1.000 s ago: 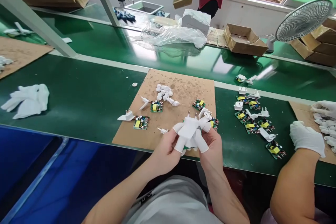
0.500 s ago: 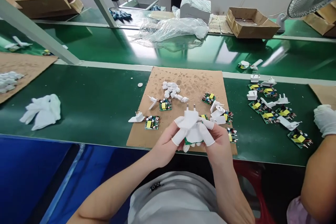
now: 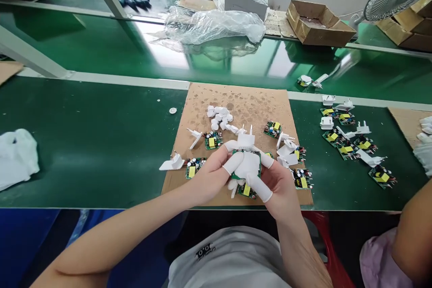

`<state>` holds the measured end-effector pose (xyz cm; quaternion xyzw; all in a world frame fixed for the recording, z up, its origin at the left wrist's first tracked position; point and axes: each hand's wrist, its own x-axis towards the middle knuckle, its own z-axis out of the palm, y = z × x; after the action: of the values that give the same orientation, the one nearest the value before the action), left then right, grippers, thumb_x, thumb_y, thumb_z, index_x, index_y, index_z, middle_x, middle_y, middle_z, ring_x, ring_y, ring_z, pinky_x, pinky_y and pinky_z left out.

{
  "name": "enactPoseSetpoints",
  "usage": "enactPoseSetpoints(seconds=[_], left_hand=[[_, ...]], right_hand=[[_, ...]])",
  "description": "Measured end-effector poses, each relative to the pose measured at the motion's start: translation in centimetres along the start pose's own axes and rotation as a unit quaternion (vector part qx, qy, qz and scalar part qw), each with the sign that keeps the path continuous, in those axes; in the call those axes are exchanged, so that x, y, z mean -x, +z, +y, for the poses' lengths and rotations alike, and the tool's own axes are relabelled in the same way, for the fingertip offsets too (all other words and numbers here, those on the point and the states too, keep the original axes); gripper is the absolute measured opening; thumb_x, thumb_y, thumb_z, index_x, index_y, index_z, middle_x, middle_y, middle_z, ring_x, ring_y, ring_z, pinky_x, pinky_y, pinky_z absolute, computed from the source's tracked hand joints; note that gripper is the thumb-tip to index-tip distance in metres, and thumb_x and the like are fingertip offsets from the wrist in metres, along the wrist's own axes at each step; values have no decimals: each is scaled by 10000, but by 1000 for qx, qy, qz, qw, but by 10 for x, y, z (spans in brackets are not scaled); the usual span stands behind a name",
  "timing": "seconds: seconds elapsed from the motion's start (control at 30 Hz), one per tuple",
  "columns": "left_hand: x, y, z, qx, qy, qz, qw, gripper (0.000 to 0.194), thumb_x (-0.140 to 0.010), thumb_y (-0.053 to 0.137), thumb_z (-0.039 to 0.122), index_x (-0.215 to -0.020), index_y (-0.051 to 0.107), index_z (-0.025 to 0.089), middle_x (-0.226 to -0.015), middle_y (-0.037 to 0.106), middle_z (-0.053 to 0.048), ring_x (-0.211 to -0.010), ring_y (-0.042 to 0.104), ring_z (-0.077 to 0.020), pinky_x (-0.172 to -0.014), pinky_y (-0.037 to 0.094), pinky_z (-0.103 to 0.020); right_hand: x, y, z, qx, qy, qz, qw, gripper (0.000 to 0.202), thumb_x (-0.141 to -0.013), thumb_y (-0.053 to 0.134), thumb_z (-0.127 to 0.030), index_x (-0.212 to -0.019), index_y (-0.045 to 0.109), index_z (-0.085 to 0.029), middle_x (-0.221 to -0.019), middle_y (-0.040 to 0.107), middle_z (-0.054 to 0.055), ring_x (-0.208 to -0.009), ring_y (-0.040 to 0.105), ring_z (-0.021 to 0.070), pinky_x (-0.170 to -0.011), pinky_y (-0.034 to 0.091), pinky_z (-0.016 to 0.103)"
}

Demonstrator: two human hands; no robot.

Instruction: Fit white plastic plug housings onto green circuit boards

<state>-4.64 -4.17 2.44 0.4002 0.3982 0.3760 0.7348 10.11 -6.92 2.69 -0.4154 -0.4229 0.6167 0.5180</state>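
Observation:
Between white finger-cotted fingertips, my left hand (image 3: 218, 166) and my right hand (image 3: 274, 180) together grip a green circuit board (image 3: 259, 167) covered by a flat white piece. A white two-pin plug part (image 3: 245, 141) stands at its far end, pins pointing away from me. My thumbs rest on the white piece; the other fingers are mostly hidden underneath. Another circuit board with a yellow block (image 3: 246, 190) lies just below my hands on the cardboard sheet (image 3: 236, 94). Beyond my hands sits a pile of small white caps (image 3: 220, 116).
Boards wired to white plug parts lie left (image 3: 195, 167) and right (image 3: 302, 179) on the cardboard. Several more boards (image 3: 347, 148) are spread on the green table to the right, near a co-worker's arm (image 3: 416, 225). White gloves (image 3: 18, 157) lie far left.
The view has shifted. The held plug part and board have tilted, so more green board edge shows around the white piece. Both hands keep their grip. The co-worker's gloved hand moved rightward.

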Motion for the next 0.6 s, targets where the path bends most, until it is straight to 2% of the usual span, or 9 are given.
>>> enactPoseSetpoints(seconds=[0.17, 0.3, 0.43, 0.6], left_hand=[[-8, -12, 2, -5, -6, -16, 1000, 509, -764, 745, 571, -1067, 665, 170, -619, 522, 48, -505, 436, -76, -448, 357, -198], [-8, -19, -2, -31, 14, -3, 999, 488, -779, 747, 544, -1065, 655, 160, -664, 583, 20, -558, 490, -93, -508, 424, -210], [-6, -23, -1, 8, 40, -32, 999, 497, -748, 802, 462, -1125, 638, 182, -817, 663, -22, -736, 601, -145, -639, 508, -236], [-5, -28, -4, 36, 26, -60, 997, 443, -799, 764, 432, -1137, 606, 192, -840, 624, -12, -722, 589, -132, -643, 519, -247]], right_hand=[[-7, 0, 0, 19, 19, 38, 999, 378, -693, 868, -382, -1030, 790, -231, -819, 733, 44, -560, 521, 113, -425, 439, 196], [-12, 8, 5, 16, 25, 40, 999, 408, -755, 793, -535, -1025, 796, -229, -804, 730, 58, -556, 528, 127, -434, 449, 223], [-18, 18, 16, 19, 37, 85, 996, 302, -765, 807, -482, -938, 814, -234, -797, 734, 43, -582, 560, 130, -449, 457, 219], [-21, 13, 24, 34, 50, 112, 992, 304, -771, 802, -478, -953, 815, -235, -709, 702, 22, -500, 489, 102, -402, 401, 211]])
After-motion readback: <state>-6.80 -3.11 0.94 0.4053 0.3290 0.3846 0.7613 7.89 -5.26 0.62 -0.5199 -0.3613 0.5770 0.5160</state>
